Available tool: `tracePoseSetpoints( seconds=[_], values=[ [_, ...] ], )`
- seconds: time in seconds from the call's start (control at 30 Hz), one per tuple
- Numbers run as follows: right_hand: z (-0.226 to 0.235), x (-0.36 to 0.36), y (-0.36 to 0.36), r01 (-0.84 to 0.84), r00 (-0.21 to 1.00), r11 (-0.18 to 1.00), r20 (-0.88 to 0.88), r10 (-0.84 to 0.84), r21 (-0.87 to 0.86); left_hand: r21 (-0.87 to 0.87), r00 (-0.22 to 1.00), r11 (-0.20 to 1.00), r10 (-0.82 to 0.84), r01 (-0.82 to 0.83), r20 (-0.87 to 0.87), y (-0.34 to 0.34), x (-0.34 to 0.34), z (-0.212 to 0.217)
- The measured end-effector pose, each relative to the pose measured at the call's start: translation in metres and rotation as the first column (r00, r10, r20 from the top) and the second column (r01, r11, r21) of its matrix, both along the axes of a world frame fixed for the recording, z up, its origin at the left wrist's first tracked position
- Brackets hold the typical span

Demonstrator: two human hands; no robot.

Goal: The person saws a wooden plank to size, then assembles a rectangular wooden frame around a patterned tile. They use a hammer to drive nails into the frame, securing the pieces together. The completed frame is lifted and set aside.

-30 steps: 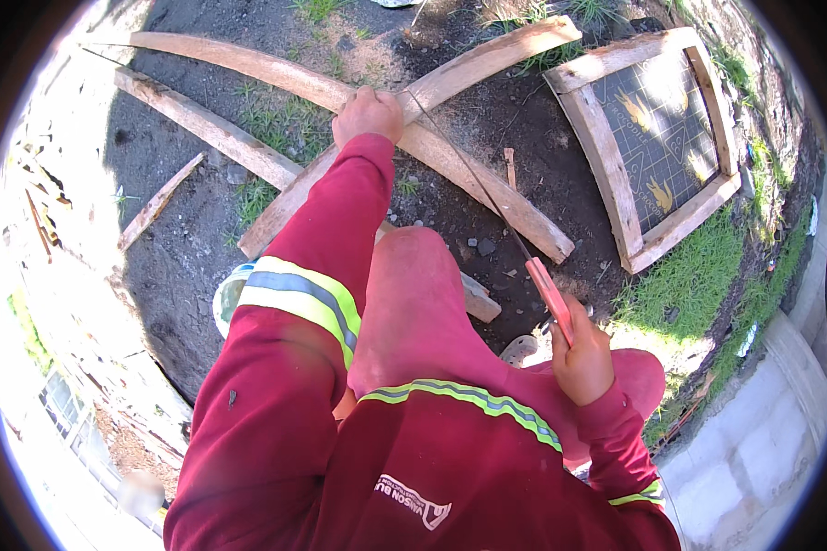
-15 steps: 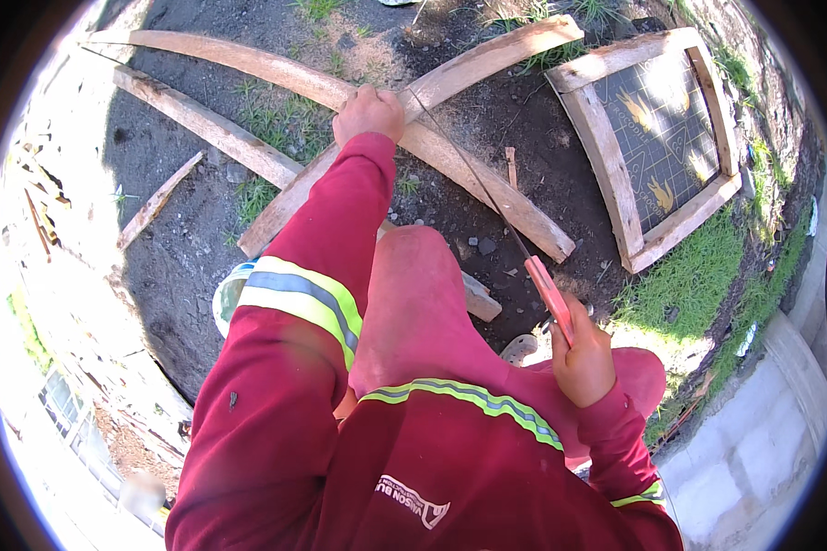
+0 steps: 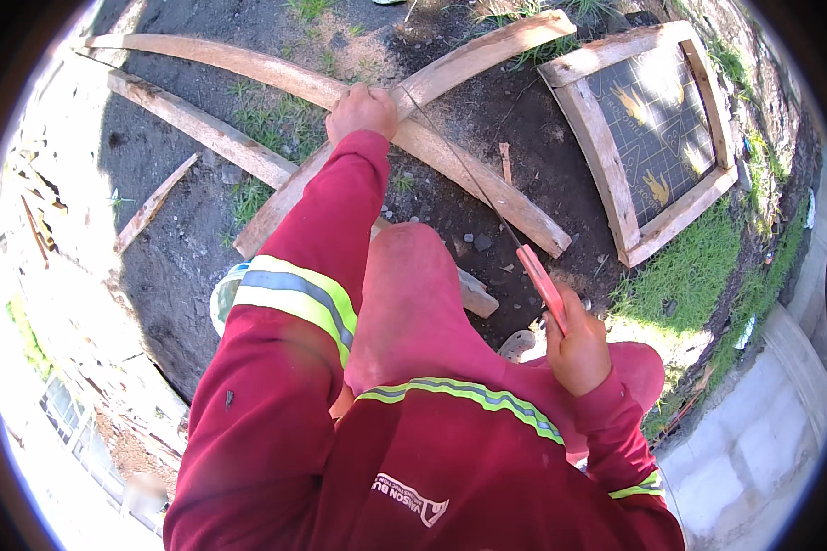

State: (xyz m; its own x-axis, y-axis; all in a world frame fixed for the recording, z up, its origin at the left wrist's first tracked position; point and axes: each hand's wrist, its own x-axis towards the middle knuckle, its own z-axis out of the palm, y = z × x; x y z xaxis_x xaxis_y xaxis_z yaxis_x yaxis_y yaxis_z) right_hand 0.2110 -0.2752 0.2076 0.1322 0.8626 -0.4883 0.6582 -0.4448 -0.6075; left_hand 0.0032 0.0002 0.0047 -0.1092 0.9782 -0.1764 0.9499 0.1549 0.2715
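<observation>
My left hand (image 3: 362,112) presses down where two wooden planks cross, its fingers curled over the wood. One long plank (image 3: 220,58) runs from far left to near right; the other, a crossing plank (image 3: 501,57), runs from far right to near left. My right hand (image 3: 581,356) is closed around the red handle (image 3: 544,286) of a handsaw. The thin saw blade (image 3: 469,172) reaches forward and left, its far end lying across the crossing plank just right of my left hand. My fingers hide part of the crossing.
A third plank (image 3: 202,126) lies at the left, with a thin wood strip (image 3: 156,202) nearby. At the right, a wooden frame (image 3: 602,161) surrounds a dark printed panel (image 3: 657,119). A light-blue rounded container (image 3: 222,298) sits beside my left arm. Grass (image 3: 689,275) borders concrete (image 3: 735,459).
My right hand and the saw have shifted slightly forward and left. My left hand stays on the wood; the whole view has moved slightly.
</observation>
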Motion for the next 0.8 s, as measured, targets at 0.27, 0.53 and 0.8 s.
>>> tracePoseSetpoints(
  seconds=[0.27, 0.53, 0.8],
  values=[
    [-0.106, -0.036, 0.088, 0.009, 1.0, 0.993, 0.023, -0.011, 0.117, 0.026, 1.0, 1.0, 0.0, 0.001, -0.008, -0.002, 0.003, 0.005],
    [-0.008, -0.018, 0.054, 0.001, 1.0, 0.998, 0.014, 0.0, -0.06, 0.013, 1.0, 1.0, 0.012, -0.012, 0.018, -0.001, 0.0, -0.002],
    [-0.126, -0.042, 0.107, 0.037, 0.999, 0.983, -0.045, -0.029, 0.18, 0.076, 0.999, 0.997, -0.022, 0.024, -0.036, -0.001, 0.003, -0.001]
  ],
)
